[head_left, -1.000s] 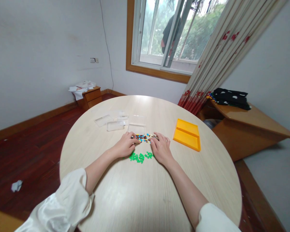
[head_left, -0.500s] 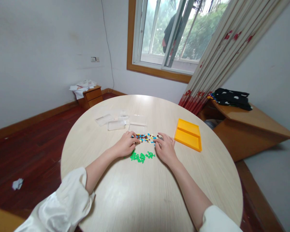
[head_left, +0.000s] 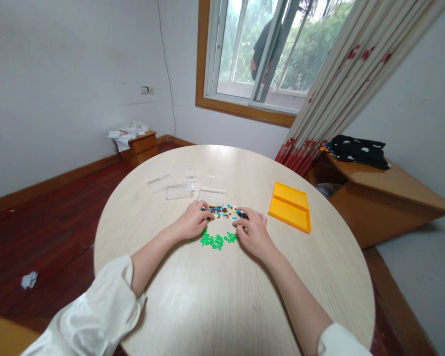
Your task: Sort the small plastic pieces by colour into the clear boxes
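Small mixed building bricks [head_left: 222, 211] in brown, blue, yellow and white lie in a loose heap on the round table [head_left: 222, 296]. My left hand [head_left: 193, 219] rests at the heap's left end, its fingers curved and slightly apart, touching the bricks. At the other end, my right hand [head_left: 254, 230] has thumb and fingers spread, with a few bricks showing between them. I cannot see either hand gripping a piece. Closer to me, green bricks [head_left: 212, 241] form a separate pile, with a smaller cluster on its right near my right thumb.
Clear plastic boxes [head_left: 180, 191] and a clear lid-like tray [head_left: 212, 195] stand behind the heap. A yellow two-compartment tray [head_left: 289, 206] lies to the right. Beyond the table are a small cabinet with papers [head_left: 129, 131] and a wooden desk [head_left: 389, 198] holding black cloth.
My right thumb has moved slightly left and the right fingers have shifted over the heap's right end, drawn a little wider apart from the thumb. My left hand has barely moved.
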`<state>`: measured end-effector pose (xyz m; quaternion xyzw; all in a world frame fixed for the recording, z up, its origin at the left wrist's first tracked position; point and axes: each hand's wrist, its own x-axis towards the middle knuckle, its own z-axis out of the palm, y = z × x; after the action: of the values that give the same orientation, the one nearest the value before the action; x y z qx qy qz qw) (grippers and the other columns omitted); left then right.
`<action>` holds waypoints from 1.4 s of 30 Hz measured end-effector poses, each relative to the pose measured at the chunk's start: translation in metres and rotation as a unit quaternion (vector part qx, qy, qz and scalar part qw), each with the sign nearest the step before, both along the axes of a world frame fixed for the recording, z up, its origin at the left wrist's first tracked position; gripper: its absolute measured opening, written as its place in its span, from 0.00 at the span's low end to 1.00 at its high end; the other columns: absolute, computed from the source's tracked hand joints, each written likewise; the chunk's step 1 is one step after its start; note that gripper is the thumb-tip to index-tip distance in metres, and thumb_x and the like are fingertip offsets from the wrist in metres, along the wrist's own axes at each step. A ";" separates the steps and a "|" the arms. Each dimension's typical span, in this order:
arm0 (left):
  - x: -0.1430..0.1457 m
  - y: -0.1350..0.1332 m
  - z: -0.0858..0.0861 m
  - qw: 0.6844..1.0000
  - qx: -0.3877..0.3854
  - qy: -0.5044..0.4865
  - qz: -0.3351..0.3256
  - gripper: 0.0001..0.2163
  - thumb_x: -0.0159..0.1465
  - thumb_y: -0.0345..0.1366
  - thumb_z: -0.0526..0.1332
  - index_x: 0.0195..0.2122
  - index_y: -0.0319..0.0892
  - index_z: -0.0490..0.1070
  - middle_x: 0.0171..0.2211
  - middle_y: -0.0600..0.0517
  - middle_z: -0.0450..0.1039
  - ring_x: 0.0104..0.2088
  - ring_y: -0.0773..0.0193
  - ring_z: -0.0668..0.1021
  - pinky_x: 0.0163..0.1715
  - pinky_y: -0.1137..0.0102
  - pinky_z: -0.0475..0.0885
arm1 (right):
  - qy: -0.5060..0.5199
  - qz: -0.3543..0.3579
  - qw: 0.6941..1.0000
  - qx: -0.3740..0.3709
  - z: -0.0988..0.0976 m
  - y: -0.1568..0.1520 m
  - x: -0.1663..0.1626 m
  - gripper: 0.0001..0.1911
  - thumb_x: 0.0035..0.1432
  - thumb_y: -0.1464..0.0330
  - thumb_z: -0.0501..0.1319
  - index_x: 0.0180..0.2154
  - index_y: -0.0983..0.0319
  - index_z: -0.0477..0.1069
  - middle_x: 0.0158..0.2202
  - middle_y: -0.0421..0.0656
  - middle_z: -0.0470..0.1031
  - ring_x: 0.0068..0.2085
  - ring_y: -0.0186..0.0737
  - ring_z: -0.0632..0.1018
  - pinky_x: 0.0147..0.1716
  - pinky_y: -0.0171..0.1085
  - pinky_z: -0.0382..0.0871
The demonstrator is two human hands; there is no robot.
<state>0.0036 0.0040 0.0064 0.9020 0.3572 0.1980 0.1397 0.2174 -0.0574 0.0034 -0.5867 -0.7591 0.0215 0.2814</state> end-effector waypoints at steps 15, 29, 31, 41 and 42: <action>-0.004 0.003 0.002 0.999 -0.004 -0.041 -0.003 0.14 0.57 0.24 0.52 0.34 0.40 0.76 0.40 0.46 0.66 0.43 0.58 0.67 0.48 0.61 0.63 | 0.063 0.046 0.996 -0.032 0.009 -0.002 0.008 0.12 0.54 0.74 0.53 0.25 0.60 0.73 0.46 0.45 0.72 0.50 0.44 0.69 0.51 0.48 0.54; -0.030 0.007 0.030 0.955 -0.291 -0.050 0.026 0.14 0.51 0.28 0.50 0.32 0.35 0.75 0.20 0.54 0.70 0.21 0.69 0.70 0.24 0.75 0.63 | 0.002 0.057 0.996 -0.070 0.009 -0.003 0.013 0.13 0.56 0.74 0.53 0.28 0.60 0.75 0.34 0.43 0.73 0.40 0.39 0.71 0.42 0.41 0.58; -0.032 0.006 0.032 0.939 -0.340 -0.044 0.025 0.14 0.51 0.29 0.51 0.34 0.35 0.74 0.18 0.55 0.67 0.19 0.71 0.68 0.20 0.76 0.61 | 0.002 0.079 0.993 -0.084 0.010 -0.005 0.010 0.13 0.56 0.75 0.53 0.28 0.60 0.75 0.34 0.42 0.73 0.41 0.39 0.71 0.43 0.41 0.58; -0.029 0.005 0.026 0.940 -0.337 0.012 -0.049 0.16 0.50 0.27 0.54 0.38 0.37 0.77 0.30 0.52 0.77 0.29 0.68 0.73 0.32 0.74 0.67 | 0.033 0.031 0.995 -0.089 0.011 0.000 0.019 0.14 0.53 0.76 0.50 0.28 0.60 0.74 0.33 0.42 0.76 0.38 0.39 0.75 0.42 0.39 0.62; -0.028 0.004 0.025 0.941 -0.332 0.014 -0.068 0.16 0.51 0.27 0.54 0.38 0.38 0.77 0.31 0.51 0.77 0.30 0.67 0.73 0.33 0.73 0.67 | 0.035 0.018 0.996 -0.086 0.010 0.001 0.022 0.14 0.53 0.76 0.50 0.28 0.60 0.73 0.32 0.42 0.76 0.37 0.38 0.75 0.41 0.37 0.63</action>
<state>-0.0242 0.0084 0.0316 0.8293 0.3423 0.0458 0.4392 0.2391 -0.0563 0.0134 -0.5935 -0.7546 0.1125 0.2563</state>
